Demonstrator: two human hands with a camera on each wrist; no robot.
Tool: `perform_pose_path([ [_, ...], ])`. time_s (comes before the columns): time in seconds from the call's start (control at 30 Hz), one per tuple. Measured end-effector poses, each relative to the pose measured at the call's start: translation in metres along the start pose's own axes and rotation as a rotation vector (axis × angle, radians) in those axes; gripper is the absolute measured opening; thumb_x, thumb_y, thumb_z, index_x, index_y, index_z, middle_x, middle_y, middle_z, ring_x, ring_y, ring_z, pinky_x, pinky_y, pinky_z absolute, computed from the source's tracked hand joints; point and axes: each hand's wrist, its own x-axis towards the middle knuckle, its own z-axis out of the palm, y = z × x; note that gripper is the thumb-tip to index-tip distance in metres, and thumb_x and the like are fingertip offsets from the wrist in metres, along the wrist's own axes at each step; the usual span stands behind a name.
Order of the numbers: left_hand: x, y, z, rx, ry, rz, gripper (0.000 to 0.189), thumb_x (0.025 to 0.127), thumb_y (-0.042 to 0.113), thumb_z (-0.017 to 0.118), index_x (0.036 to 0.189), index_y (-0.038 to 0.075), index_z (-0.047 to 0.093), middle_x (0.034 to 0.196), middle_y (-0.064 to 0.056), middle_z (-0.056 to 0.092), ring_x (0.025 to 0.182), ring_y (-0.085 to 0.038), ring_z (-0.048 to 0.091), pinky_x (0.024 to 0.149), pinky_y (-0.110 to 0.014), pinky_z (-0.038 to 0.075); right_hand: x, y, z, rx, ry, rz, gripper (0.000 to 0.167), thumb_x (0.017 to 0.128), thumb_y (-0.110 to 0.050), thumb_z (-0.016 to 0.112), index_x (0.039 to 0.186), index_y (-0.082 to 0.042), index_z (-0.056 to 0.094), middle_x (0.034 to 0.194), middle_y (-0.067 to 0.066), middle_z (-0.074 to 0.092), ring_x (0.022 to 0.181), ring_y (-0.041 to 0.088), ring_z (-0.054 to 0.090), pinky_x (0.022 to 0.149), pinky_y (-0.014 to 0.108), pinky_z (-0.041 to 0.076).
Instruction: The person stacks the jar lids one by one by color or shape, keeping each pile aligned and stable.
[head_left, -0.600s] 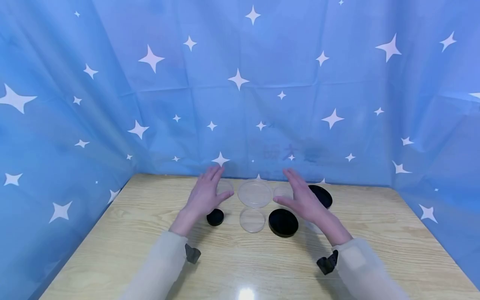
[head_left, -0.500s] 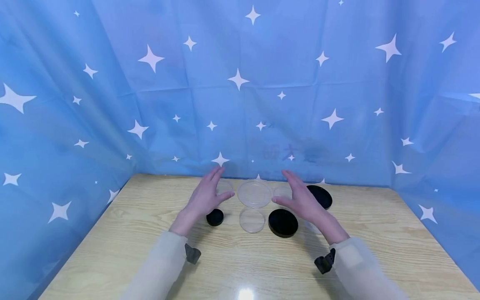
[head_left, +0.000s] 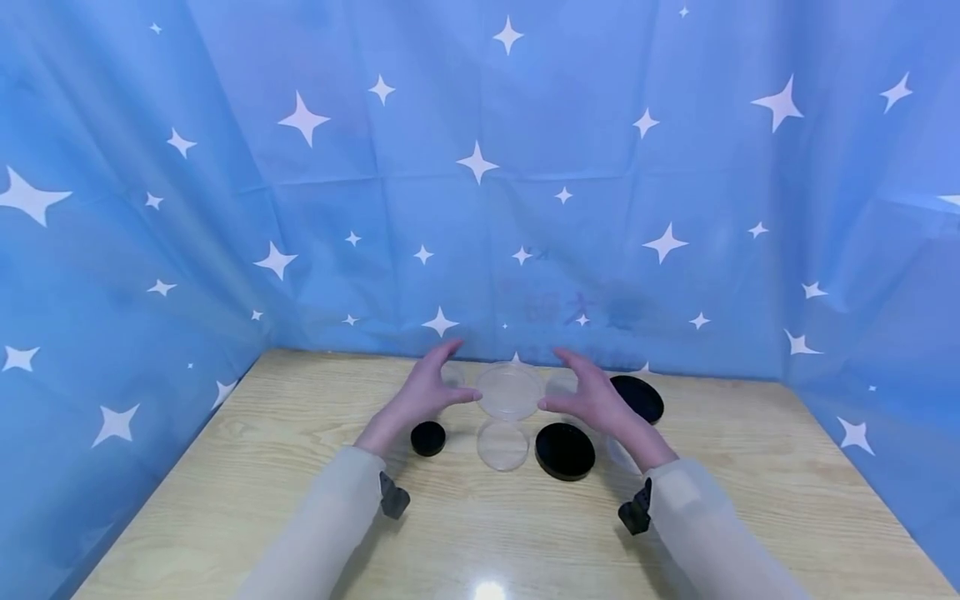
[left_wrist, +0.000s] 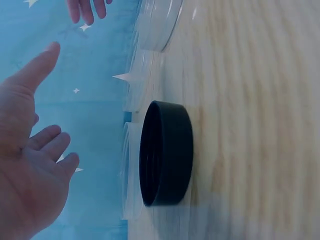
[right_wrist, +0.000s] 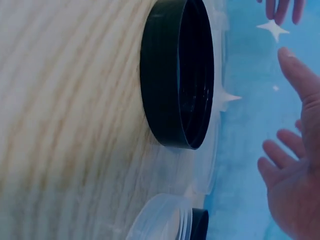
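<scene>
A large clear round lid [head_left: 510, 390] lies at the back of the table, between my two hands. My left hand [head_left: 422, 393] is held over the table on its left, thumb tip right at the lid's edge in the head view, fingers slightly bent. Mirroring it, my right hand [head_left: 596, 403] has its thumb tip at the right edge. Neither hand holds anything. Below the left hand sits a small black lid [left_wrist: 167, 152], hollow side up. A wider black lid [right_wrist: 165, 75] stands near the right hand, also hollow side up.
In front of the large lid lies a smaller clear lid [head_left: 502, 445]. Another black lid [head_left: 647, 400] is at the back right. More clear round pieces [head_left: 622, 455] are partly hidden by the hands and forearms. A blue star-printed curtain [head_left: 480, 208] hangs behind the wooden table [head_left: 465, 542].
Both hands have moved inward, closer to the large clear lid, and their thumbs now reach its edges. The lids stay where they were; the head view has shifted slightly.
</scene>
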Motion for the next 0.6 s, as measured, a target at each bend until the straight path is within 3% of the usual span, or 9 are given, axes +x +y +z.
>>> perform_pose_path([
  [0.2,0.015,-0.007,0.005,-0.205,-0.076,-0.022,0.100,0.081,0.011,0.089,0.160,0.001,0.028,0.162,-0.021,0.033,0.148,-0.036,0.032,0.117,-0.052,0.034,0.012,0.000,0.005,0.015,-0.033,-0.070,0.101,0.084,-0.024,0.088,0.162,-0.008,0.027,0.163,0.017,0.031,0.145,0.041,0.036,0.111,0.063,0.036],
  [0.6,0.024,-0.015,0.011,-0.188,-0.138,-0.070,0.107,0.076,0.006,0.090,0.161,0.004,0.026,0.163,-0.019,0.030,0.148,-0.038,0.031,0.116,-0.051,0.034,0.021,0.006,0.012,-0.024,-0.099,-0.048,0.106,0.081,-0.026,0.090,0.161,-0.001,0.025,0.162,0.021,0.033,0.148,0.042,0.030,0.116,0.060,0.031],
])
